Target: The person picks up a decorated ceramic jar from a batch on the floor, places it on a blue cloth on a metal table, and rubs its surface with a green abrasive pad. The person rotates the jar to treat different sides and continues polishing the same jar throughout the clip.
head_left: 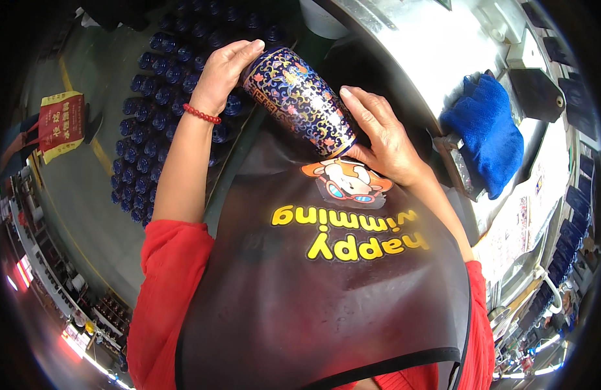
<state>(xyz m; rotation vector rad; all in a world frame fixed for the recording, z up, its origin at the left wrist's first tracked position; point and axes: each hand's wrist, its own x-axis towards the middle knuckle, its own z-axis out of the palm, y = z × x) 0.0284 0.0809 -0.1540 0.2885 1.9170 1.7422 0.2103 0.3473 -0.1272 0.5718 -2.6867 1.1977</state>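
Between my two hands, a dark blue vase with a dense pattern of coloured flowers and gold scrolls lies tilted in front of my apron. My left hand, with a red bead bracelet at its wrist, is closed round the vase's upper left end. At the lower right end, my right hand supports the vase, its thumb under the edge and the fingers along the side. The fingers of the left hand are partly hidden behind the vase.
Several rows of dark blue vases stand on the left. A bright worktable curves along the right, with a blue cloth at its edge. A red and yellow bag hangs from another person's hand at far left. A white bucket stands at the top.
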